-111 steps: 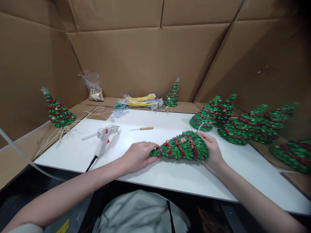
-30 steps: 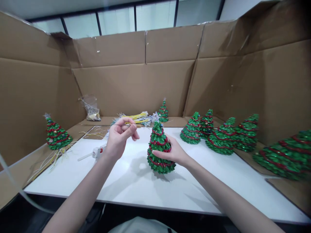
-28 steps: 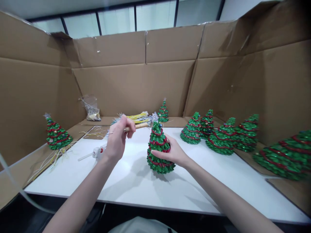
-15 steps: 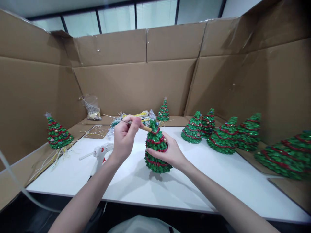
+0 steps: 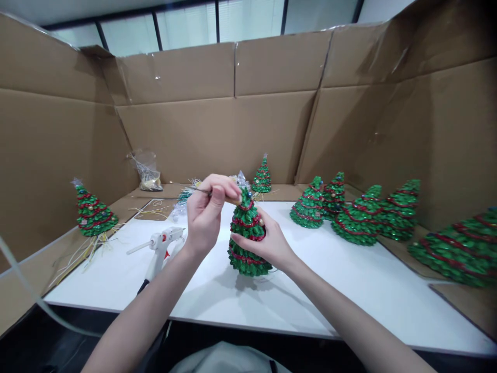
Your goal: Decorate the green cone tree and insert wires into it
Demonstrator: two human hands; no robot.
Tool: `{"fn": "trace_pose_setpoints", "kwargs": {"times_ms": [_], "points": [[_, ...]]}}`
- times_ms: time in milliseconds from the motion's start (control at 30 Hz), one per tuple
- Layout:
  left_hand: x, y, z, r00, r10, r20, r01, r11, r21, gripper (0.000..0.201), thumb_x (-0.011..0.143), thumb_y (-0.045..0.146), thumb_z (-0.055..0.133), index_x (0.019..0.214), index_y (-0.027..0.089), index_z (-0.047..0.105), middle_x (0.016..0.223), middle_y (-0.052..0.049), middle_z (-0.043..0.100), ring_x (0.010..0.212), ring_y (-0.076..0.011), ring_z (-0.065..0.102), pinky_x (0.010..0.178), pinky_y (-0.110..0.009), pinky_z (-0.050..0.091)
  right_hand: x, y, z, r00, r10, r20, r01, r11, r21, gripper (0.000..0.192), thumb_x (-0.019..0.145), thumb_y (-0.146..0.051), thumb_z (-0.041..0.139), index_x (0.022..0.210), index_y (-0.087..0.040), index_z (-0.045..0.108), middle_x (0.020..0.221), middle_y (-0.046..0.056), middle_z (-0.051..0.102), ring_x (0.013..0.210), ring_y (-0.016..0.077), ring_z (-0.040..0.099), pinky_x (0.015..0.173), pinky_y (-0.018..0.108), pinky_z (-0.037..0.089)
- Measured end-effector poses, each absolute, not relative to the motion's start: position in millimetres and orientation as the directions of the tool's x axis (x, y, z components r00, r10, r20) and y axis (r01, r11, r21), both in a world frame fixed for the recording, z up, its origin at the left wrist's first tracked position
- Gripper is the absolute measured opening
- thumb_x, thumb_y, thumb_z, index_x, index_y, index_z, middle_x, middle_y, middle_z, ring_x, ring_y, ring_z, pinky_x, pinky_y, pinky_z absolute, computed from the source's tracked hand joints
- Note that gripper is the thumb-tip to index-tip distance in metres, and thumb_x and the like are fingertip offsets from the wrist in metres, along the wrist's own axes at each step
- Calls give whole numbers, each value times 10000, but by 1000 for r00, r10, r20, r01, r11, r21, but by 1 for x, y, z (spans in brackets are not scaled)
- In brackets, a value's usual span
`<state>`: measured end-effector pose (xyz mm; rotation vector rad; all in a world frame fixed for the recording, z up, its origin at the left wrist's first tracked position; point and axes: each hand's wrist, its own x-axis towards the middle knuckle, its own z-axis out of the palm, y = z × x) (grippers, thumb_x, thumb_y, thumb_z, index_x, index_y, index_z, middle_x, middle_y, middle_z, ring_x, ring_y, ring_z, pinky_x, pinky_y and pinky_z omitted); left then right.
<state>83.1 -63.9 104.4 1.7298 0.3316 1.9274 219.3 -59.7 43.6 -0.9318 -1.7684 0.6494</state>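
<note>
Awl (image 5: 234, 201) is pinched by left fingers (image 5: 216, 201), tree (image 5: 245, 227) clasped by right fingers (image 5: 248, 243); star (image 5: 241, 179) above them seemingly seated, trees (image 5: 307, 204) to their right seen untopped.

Grn/red tree (image 5: 249, 259) upright, w/ silvery topper (image 5: 241, 179); awl (image 5: 234, 201) slanted, hdl nr treetop

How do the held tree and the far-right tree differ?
Pose: the held tree is upright; the far-right tree lies on its side, tip toward the left of the picture.
Handling: the right hand grips the held tree; no hand touches the far-right tree.
Top: the held tree has a pale topper; the far-right tree shows none at its tip.
Shared: both are green, trimmed in red.
</note>
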Motion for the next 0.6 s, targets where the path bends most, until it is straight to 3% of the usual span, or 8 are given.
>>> {"fn": "trace_pose_setpoints", "kwargs": {"times_ms": [67, 167, 300, 433, 500, 600], "points": [[83, -65, 112, -30, 607, 794, -452, -717, 531, 278, 866, 388, 481, 676, 189, 515, 577, 23, 401, 523, -95, 401, 532, -229, 377, 217, -60, 44, -206, 823, 530, 290, 568, -770, 459, 639, -366, 687, 1024, -188, 512, 893, 26, 624, 796, 186, 586, 720, 293, 472], [80, -70, 124, -3, 667, 745, -587, -604, 539, 504, 900, 447, 367, 484, 167, 315, 445, 49, 187, 400, -81, 228, 427, -219, 288, 213, -61, 45, -184, 813, 552, 305, 581, -755, 412, 642, -374, 681, 968, -190, 510, 809, 6, 613, 713, 166, 572, 663, 275, 469], [78, -82, 134, -45, 620, 783, -595, -647, 477, 563, 923, 403, 319, 451, 161, 130, 399, 49, 49, 361, -80, 95, 378, -240, 207, 210, -62, 47, -142, 787, 601, 332, 609, -720, 367, 637, -373, 678, 903, -194, 499, 787, 0, 599, 699, 159, 560, 657, 267, 460], [84, -92, 138, -111, 562, 820, -552, -721, 419, 592, 901, 425, 373, 448, 160, 100, 384, 51, 23, 347, -75, 76, 369, -250, 200, 211, -65, 51, -133, 778, 614, 367, 614, -698, 363, 631, -374, 677, 881, -198, 480, 777, 0, 587, 673, 156, 548, 630, 264, 452], [86, -96, 138, -88, 568, 818, -506, -733, 454, 588, 886, 393, 417, 453, 163, 94, 379, 49, 34, 355, -78, 79, 376, -259, 196, 212, -68, 52, -139, 779, 611, 369, 613, -699, 368, 638, -371, 671, 902, -199, 481, 780, 1, 589, 674, 157, 549, 628, 264, 453], [86, -100, 140, -144, 477, 867, -493, -794, 354, 575, 913, 385, 358, 460, 156, 88, 395, 43, 15, 353, -78, 64, 371, -261, 173, 213, -71, 53, -158, 776, 610, 362, 621, -695, 376, 647, -366, 665, 934, -201, 486, 812, 12, 598, 715, 168, 562, 662, 274, 461]]}}
